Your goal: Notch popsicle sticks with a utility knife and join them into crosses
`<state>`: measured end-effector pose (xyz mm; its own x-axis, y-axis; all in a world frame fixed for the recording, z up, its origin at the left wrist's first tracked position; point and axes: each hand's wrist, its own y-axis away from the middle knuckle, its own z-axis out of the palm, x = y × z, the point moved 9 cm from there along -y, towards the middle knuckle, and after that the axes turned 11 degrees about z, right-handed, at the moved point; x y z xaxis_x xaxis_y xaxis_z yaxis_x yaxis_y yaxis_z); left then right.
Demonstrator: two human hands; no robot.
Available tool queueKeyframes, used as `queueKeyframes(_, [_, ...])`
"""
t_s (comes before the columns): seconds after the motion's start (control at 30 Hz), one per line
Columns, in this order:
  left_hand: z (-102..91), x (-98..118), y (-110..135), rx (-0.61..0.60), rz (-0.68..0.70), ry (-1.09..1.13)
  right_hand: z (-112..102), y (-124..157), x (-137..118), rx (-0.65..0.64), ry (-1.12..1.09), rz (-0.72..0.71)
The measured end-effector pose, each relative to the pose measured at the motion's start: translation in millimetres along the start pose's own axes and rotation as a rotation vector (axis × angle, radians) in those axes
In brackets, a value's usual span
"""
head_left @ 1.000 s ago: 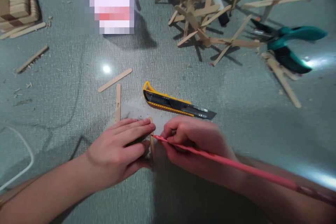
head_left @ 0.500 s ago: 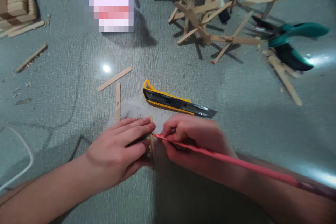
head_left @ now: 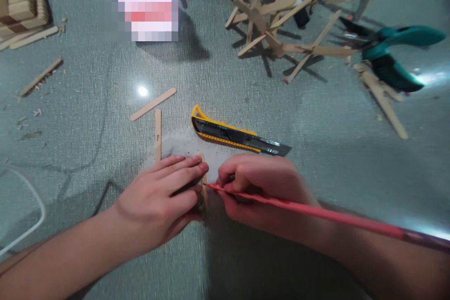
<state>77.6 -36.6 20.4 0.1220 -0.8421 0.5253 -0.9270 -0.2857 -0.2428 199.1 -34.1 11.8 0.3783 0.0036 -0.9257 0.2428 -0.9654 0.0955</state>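
My left hand (head_left: 158, 197) holds a wooden craft stick (head_left: 205, 195) against the table, its fingers closed over most of it. Only the stick's right edge and upper end show beside my fingertips. In my right hand (head_left: 260, 180) is a slim red pencil (head_left: 316, 212), pinched near its point. The pencil tip touches or hovers just over the stick; I cannot tell which. Just beyond my hands lies a yellow and black utility knife (head_left: 228, 132) with its blade out. A craft stick with a small slot (head_left: 158, 124) and a plain craft stick (head_left: 153, 104) rest above my left hand.
Joined craft sticks (head_left: 256, 18) form a tangled structure at the back. Green-handled pliers (head_left: 385, 47) lie at right beside loose wooden pieces (head_left: 385, 103). Bundled sticks (head_left: 23, 4) sit at far left, near a whittled stick (head_left: 41, 77) and shavings. A white cable (head_left: 38, 206) curves at left.
The pencil tip has shifted slightly down along the craft stick, and my right hand has moved a little with it. My left hand stays in place.
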Motion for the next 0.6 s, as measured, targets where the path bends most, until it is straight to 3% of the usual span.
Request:
queueKeyframes(0.4, [2.2, 0.2, 3.0, -0.003, -0.004, 0.017, -2.8, 2.1, 7.6, 0.039, -0.038, 0.028])
queueKeyframes(0.6, [1.4, -0.4, 3.4, 0.015, -0.009, 0.023, 1.9, 0.4, 3.0, -0.01, 0.009, 0.018])
